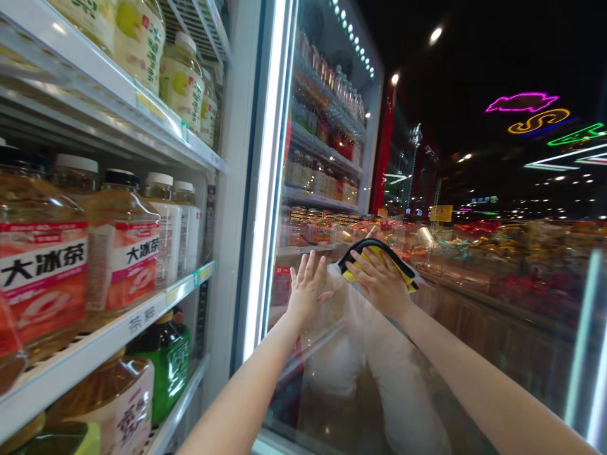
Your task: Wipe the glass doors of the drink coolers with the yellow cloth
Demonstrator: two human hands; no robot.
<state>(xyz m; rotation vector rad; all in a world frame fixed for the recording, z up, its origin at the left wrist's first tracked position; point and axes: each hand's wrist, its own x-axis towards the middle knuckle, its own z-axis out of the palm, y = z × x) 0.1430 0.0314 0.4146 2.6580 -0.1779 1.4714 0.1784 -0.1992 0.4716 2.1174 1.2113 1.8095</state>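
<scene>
My right hand [379, 282] presses a yellow cloth with a black edge [401, 268] against a glass door [332, 379], its fingers spread over the cloth. To its left, my left hand [307, 287] is raised near the glass with fingers spread and nothing in it. The glass mirrors shelves of bottles and a blurred pale figure. A bright light strip [268, 183] runs along the door's left side.
On the left, an open cooler has shelves [114, 341] of drinks, with red-labelled bottles [126, 246], pale-labelled bottles [183, 85] above and a green bottle [164, 363] below. Neon signs [538, 120] glow at the upper right.
</scene>
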